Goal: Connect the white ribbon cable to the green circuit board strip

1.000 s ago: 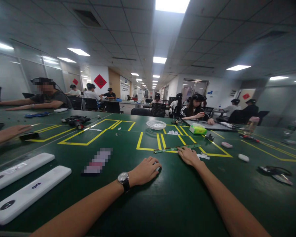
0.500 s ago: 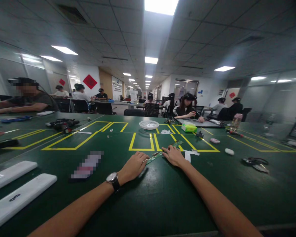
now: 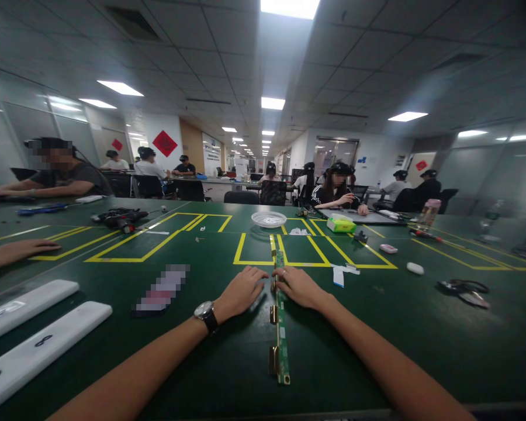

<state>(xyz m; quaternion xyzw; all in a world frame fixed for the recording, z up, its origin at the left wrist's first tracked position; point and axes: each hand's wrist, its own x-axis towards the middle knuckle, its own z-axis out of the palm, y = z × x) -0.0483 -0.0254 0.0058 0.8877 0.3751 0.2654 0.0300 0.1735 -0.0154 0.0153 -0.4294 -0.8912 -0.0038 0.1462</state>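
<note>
A long, narrow green circuit board (image 3: pixel 281 333) lies lengthwise in front of me, one end towards me. Several brown-gold flexible tabs stick out from its left edge. My right hand (image 3: pixel 301 286) has its fingers closed over the upper part of the board from the right. On the other side, my left hand (image 3: pixel 242 290), with a watch at the wrist, is held close to the tabs. Its fingers are stretched forward and hold nothing I can see. Whether its fingertips touch a tab, I cannot tell.
Two long white bars (image 3: pixel 48 345) lie at left. A pixelated object (image 3: pixel 162 290) lies left of my watch. White paper scraps (image 3: pixel 339 276), a tissue pack (image 3: pixel 341 223) and a white basket (image 3: pixel 269 220) are farther off. A co-worker's hand (image 3: pixel 28 250) reaches in from the left.
The board has turned from slanting between my hands to pointing lengthwise away from me. My left hand has come off its near end. The co-worker's hand at left reaches farther in.
</note>
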